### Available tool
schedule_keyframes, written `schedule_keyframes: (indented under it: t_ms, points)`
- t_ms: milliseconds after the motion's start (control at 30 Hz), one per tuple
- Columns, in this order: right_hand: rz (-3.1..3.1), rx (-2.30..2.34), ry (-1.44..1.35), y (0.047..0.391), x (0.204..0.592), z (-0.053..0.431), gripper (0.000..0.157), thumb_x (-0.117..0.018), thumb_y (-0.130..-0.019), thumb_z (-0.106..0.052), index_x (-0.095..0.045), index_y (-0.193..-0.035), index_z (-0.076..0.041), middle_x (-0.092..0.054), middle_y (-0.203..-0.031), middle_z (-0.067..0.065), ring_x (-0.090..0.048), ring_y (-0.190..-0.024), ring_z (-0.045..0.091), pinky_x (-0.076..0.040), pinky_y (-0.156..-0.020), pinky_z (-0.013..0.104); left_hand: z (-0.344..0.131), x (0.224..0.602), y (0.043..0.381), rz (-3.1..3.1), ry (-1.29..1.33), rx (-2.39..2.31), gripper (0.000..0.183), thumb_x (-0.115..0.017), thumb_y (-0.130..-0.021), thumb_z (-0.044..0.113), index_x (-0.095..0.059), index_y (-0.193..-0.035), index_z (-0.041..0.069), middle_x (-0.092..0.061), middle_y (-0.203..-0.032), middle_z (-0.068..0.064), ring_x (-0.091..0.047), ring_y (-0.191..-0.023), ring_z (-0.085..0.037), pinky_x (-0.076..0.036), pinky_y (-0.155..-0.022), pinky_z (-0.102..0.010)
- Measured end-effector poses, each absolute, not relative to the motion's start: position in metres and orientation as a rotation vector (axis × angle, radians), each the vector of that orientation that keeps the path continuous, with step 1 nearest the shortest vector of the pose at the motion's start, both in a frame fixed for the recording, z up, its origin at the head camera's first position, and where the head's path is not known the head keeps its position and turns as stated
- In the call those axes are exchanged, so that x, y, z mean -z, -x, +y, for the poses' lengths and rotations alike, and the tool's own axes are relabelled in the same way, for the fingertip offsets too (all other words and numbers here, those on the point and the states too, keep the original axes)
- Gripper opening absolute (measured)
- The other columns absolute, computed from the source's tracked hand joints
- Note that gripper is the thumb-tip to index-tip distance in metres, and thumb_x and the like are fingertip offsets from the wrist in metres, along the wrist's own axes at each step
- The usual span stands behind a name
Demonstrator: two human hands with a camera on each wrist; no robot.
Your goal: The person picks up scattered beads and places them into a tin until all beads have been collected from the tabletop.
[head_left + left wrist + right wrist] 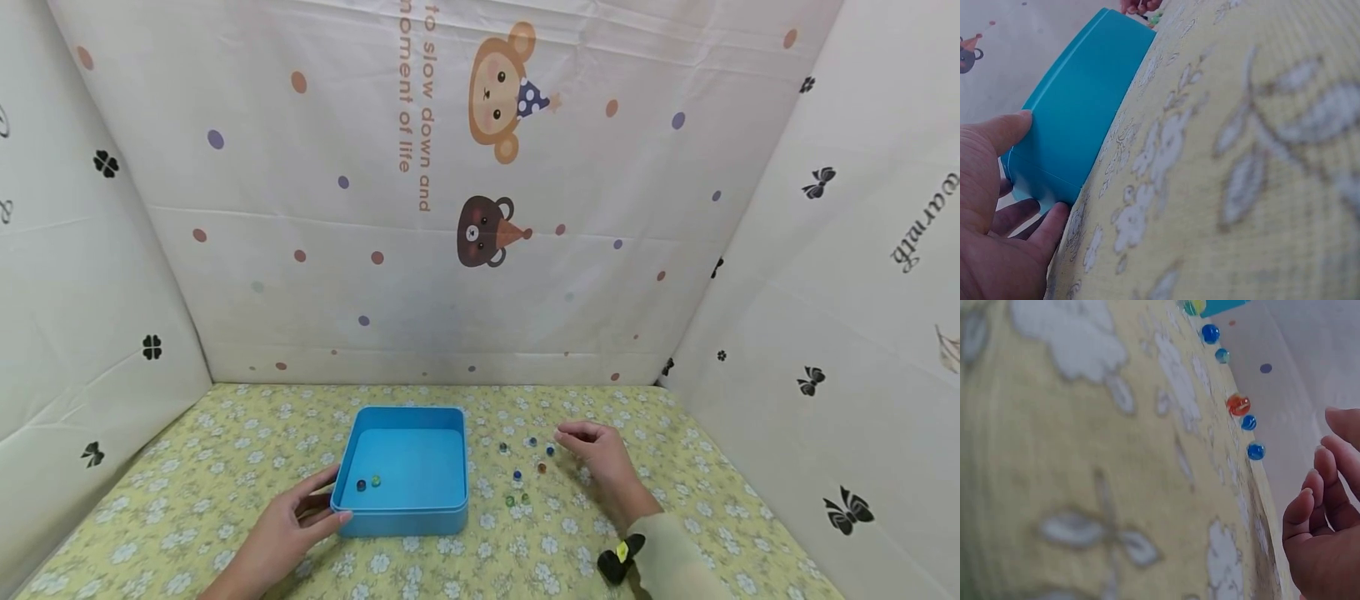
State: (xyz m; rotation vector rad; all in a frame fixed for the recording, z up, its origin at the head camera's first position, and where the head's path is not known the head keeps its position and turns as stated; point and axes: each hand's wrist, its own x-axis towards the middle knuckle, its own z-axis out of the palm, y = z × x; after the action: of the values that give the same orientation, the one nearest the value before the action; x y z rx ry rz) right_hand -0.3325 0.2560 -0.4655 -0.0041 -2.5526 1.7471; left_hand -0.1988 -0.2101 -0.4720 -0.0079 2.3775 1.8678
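Observation:
A square blue box without a lid stands on the cloth. My left hand holds its near left corner, thumb at the front rim and fingers along the side. Inside lie a dark marble and a yellow-green marble. To the right of the box, several glass marbles are scattered, among them an orange marble, a blue marble and a green marble. Just right of these hovers my right hand, fingers loosely bent; in the right wrist view, thumb and fingers stand apart with nothing visible between them.
A yellow flowered cloth covers the table. Printed white sheets hang at the back and on both sides. On the right sleeve sits a black wrist device.

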Motion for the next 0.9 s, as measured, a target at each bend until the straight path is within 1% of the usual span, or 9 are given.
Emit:
schedule_keyframes:
  t_ms: [100,200,400,467,567,733,900]
  points:
    - [-2.585,-1.703,0.022,0.3351,0.4655,0.2569,0.037,-0.080,-0.092,-0.035,-0.077,-0.120,-0.010,-0.070,-0.128,0.008,-0.067,-0.107,0.019,-0.066,-0.081,0.030,-0.2101,0.4717,0.1991,2.387,0.010,-1.860,0.082,-0.079,-0.091,0.031,-0.037,-0.159,0.017,-0.035,-0.164,-0.021,-0.047,-0.143,-0.046,-0.063,-0.107,-0.031]
    - [-2.614,-1.674,0.026,0.3364,0.4645,0.2560,0.032,-0.078,-0.094,-0.030,-0.077,-0.118,-0.010,-0.071,-0.128,0.008,-0.068,-0.108,0.018,-0.067,-0.082,0.030,-0.2099,0.4714,0.1988,2.397,-0.003,-1.857,0.081,-0.079,-0.091,0.031,-0.037,-0.159,0.016,-0.035,-0.164,-0.021,-0.047,-0.143,-0.047,-0.063,-0.107,-0.032]
    - [-2.646,-1.722,0.017,0.3391,0.4649,0.2531,0.026,-0.076,-0.096,-0.021,-0.077,-0.117,-0.006,-0.073,-0.117,0.009,-0.065,-0.083,0.019,-0.060,-0.060,0.027,-0.2100,0.4711,0.1983,2.398,-0.026,-1.856,0.080,-0.078,-0.092,0.030,-0.036,-0.158,0.016,-0.033,-0.165,-0.021,-0.045,-0.144,-0.047,-0.063,-0.108,-0.030]
    - [-2.661,-1.718,0.011,0.3397,0.4653,0.2521,0.025,-0.076,-0.096,-0.020,-0.078,-0.116,-0.006,-0.073,-0.115,0.008,-0.063,-0.078,0.019,-0.058,-0.056,0.027,-0.2100,0.4713,0.1983,2.396,-0.028,-1.857,0.080,-0.078,-0.092,0.031,-0.036,-0.158,0.016,-0.032,-0.165,-0.020,-0.044,-0.144,-0.048,-0.063,-0.108,-0.029]
    - [-2.682,-1.693,0.003,0.3405,0.4658,0.2509,0.024,-0.077,-0.095,-0.020,-0.078,-0.114,-0.007,-0.073,-0.116,0.008,-0.063,-0.076,0.019,-0.059,-0.056,0.028,-0.2097,0.4713,0.1980,2.397,-0.028,-1.858,0.081,-0.078,-0.092,0.031,-0.036,-0.159,0.015,-0.033,-0.165,-0.021,-0.044,-0.144,-0.048,-0.063,-0.108,-0.029]
    - [-2.735,-1.605,-0.003,0.3418,0.4663,0.2492,0.023,-0.078,-0.094,-0.021,-0.079,-0.113,-0.009,-0.073,-0.117,0.009,-0.066,-0.081,0.019,-0.063,-0.059,0.031,-0.2097,0.4711,0.1979,2.394,-0.026,-1.859,0.080,-0.078,-0.092,0.031,-0.036,-0.159,0.016,-0.033,-0.165,-0.020,-0.044,-0.144,-0.047,-0.062,-0.108,-0.030]
    - [-2.785,-1.518,-0.040,0.3416,0.4651,0.2474,0.022,-0.080,-0.092,-0.022,-0.080,-0.110,-0.009,-0.073,-0.112,0.007,-0.066,-0.080,0.018,-0.063,-0.059,0.030,-0.2099,0.4705,0.1979,2.397,-0.019,-1.851,0.080,-0.077,-0.093,0.030,-0.035,-0.159,0.016,-0.032,-0.165,-0.021,-0.044,-0.144,-0.048,-0.062,-0.109,-0.032]
